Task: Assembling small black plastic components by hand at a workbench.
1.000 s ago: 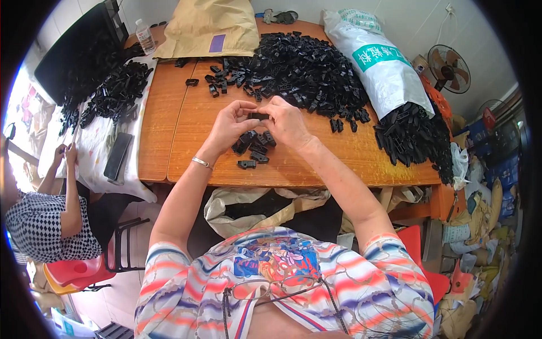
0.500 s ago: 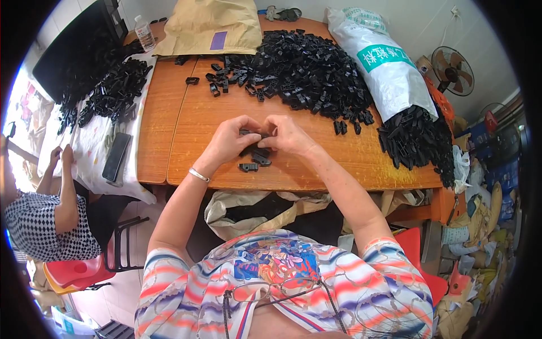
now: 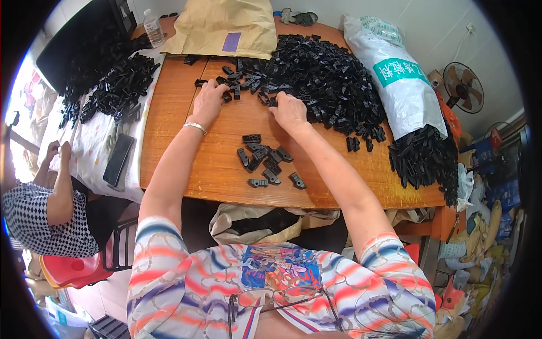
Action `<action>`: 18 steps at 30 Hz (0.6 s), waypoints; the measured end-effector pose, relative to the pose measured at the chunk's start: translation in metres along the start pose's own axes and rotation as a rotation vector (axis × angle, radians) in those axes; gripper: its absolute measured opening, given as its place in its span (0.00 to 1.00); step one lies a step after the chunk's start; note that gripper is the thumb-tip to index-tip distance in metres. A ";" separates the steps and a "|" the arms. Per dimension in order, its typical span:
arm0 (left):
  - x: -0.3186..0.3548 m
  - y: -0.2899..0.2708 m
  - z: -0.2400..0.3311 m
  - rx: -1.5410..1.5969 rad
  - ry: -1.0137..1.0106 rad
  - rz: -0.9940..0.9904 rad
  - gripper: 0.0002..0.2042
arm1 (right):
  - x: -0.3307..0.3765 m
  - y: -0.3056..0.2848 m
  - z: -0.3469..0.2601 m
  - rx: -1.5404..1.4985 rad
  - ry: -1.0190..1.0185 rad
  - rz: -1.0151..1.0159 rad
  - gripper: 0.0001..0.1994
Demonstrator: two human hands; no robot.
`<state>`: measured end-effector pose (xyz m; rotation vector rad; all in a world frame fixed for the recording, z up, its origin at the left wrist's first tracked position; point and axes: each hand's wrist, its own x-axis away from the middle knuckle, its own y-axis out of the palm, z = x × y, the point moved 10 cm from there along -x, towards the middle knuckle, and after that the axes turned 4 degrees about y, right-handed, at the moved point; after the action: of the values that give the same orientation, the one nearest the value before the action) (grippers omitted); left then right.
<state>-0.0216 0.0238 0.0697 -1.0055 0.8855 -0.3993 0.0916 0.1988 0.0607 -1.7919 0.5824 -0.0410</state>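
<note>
A large heap of small black plastic parts [image 3: 333, 73] covers the back of the wooden table. At its left fringe my left hand [image 3: 209, 103] reaches forward, fingers curled onto a black plastic part [image 3: 227, 96]. My right hand [image 3: 290, 113] is at the heap's near edge, thumb and fingertips closed around another black plastic part [image 3: 272, 103]; the fingers partly hide it. Between my forearms, nearer me, a loose cluster of several black parts [image 3: 258, 151] lies on the table, touched by neither hand.
A brown paper sack [image 3: 220, 25] lies behind the heap. On the right a white sack [image 3: 409, 99] spills longer black pieces [image 3: 420, 158]. To the left, a cloth-covered table holds more black parts [image 3: 127, 85], a phone [image 3: 118, 161] and a bottle [image 3: 153, 28]; a co-worker [image 3: 51, 214] sits there.
My hands were together over the near table, fingers on black parts. They have separated and moved forward to the heap, and the near cluster now shows more parts. The view has shifted slightly.
</note>
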 end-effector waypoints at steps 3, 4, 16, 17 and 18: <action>-0.005 0.000 0.008 -0.035 0.066 -0.011 0.11 | -0.003 0.007 0.005 0.039 0.007 0.034 0.13; -0.004 -0.004 0.013 -0.023 0.101 0.007 0.10 | -0.001 0.008 0.005 0.038 -0.008 0.031 0.12; 0.035 -0.008 0.063 0.194 0.018 -0.206 0.08 | 0.033 -0.007 0.000 -0.089 -0.042 -0.123 0.12; 0.038 -0.012 0.064 0.273 -0.024 -0.181 0.09 | 0.034 -0.011 0.000 -0.129 -0.032 -0.086 0.12; 0.040 -0.010 0.062 0.306 -0.024 -0.147 0.11 | 0.034 -0.008 0.000 -0.128 -0.031 -0.085 0.12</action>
<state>0.0527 0.0268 0.0751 -0.7929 0.7053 -0.6264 0.1241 0.1862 0.0589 -1.9377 0.4961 -0.0344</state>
